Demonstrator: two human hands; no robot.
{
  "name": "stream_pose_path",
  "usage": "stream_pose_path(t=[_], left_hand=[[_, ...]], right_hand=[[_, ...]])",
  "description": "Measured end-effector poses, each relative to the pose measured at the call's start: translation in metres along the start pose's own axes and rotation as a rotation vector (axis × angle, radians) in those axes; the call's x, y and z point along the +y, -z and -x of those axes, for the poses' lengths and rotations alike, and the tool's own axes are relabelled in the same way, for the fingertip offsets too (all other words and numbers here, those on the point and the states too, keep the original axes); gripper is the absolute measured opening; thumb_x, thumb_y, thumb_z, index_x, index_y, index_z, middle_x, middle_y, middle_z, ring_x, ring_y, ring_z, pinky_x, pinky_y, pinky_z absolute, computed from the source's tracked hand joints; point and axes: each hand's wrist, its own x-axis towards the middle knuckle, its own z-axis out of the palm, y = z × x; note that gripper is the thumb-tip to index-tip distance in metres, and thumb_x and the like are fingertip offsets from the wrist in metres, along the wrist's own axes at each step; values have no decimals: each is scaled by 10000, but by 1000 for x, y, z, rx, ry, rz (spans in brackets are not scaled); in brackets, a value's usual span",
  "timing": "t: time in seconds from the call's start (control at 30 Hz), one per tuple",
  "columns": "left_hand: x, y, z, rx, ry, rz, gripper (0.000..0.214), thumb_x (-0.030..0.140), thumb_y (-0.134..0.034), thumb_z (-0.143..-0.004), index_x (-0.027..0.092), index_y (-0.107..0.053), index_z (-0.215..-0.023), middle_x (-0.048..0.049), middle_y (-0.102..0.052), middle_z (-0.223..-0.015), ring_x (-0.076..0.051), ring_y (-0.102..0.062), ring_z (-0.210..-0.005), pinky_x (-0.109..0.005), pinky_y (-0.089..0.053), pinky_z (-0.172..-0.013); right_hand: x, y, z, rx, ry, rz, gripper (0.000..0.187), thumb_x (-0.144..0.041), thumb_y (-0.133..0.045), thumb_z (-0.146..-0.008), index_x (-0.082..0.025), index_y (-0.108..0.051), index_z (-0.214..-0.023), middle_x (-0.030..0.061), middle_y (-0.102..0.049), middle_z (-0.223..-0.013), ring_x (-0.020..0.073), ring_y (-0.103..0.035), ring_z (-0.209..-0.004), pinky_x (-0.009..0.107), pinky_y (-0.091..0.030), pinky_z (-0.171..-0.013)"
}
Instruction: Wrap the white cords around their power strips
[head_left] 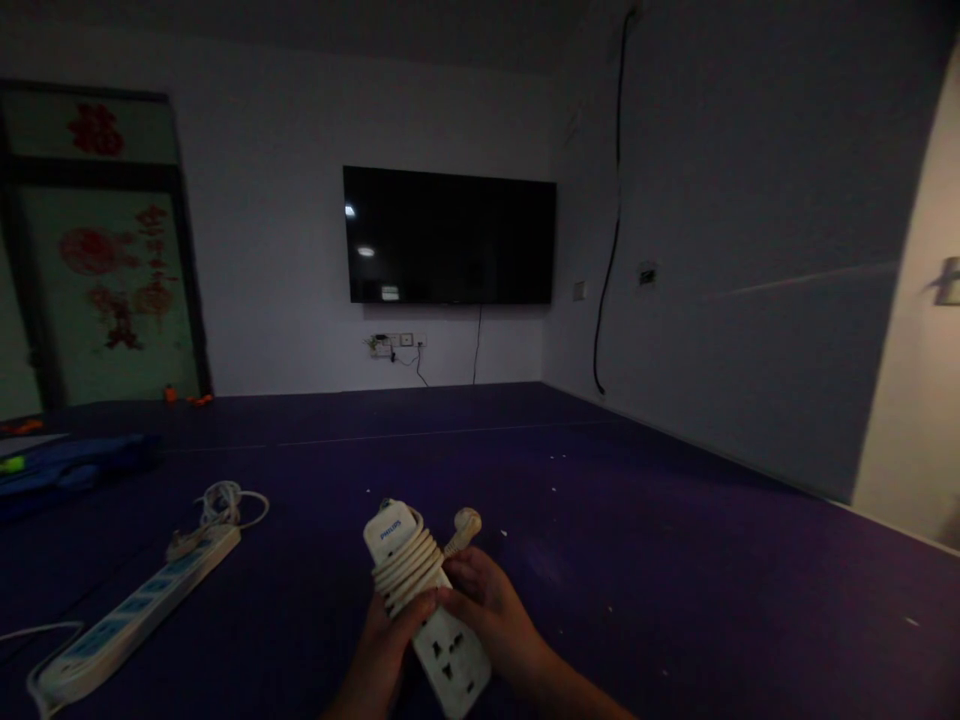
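A white power strip [450, 665] with its cord [405, 565] wound round its upper half sits in both my hands, low in the middle of the view. My left hand [386, 650] grips it from the left, thumb against the coils. My right hand [491, 610] closes on it from the right, fingers at the cord. The plug [465, 522] sticks up just above my right hand.
A second, longer white and blue power strip [135, 610] lies on the dark purple floor [675, 560] to the left, its cord bunched at its far end. Blue items lie at the far left. A black television [450, 236] hangs on the far wall above wall sockets.
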Motion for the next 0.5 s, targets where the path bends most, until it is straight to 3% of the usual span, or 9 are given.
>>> stream_pose_path(t=[0.2, 0.3, 0.4, 0.5], left_hand=[[-8, 3, -4, -60, 45, 52, 709, 344, -782, -515, 203, -497, -1149, -91, -693, -914, -266, -655, -784, -380, -473, -734], [-16, 5, -11, -96, 25, 66, 770, 319, -805, -494, 217, -460, -1175, -94, -683, -937, -269, -647, -830, -380, -471, -765], [-22, 6, -17, -118, -33, 95, 916, 287, -826, -466, 257, -375, -1263, -115, -625, -1084, -266, -625, -905, -367, -470, -792], [-22, 5, -18, -83, -47, 73, 1014, 267, -813, -502, 354, -238, -1334, -129, -407, -1347, -215, -641, -842, -356, -499, -739]], right_hand=[[-1, 1, -2, 30, -3, -49, 414, -408, -739, -614, -171, -546, -893, 58, -665, -842, 214, -646, -774, 337, -460, -722], [-1, 1, -3, 77, -27, -84, 424, -398, -755, -586, -161, -560, -879, 62, -674, -809, 218, -650, -740, 352, -468, -718], [-2, 8, -6, 207, -67, -65, 424, -376, -774, -545, -155, -577, -848, 58, -680, -773, 214, -652, -701, 343, -478, -697], [-7, 31, -15, 378, -88, 1, 377, -350, -761, -552, -144, -594, -821, 57, -682, -733, 209, -650, -656, 311, -488, -628]])
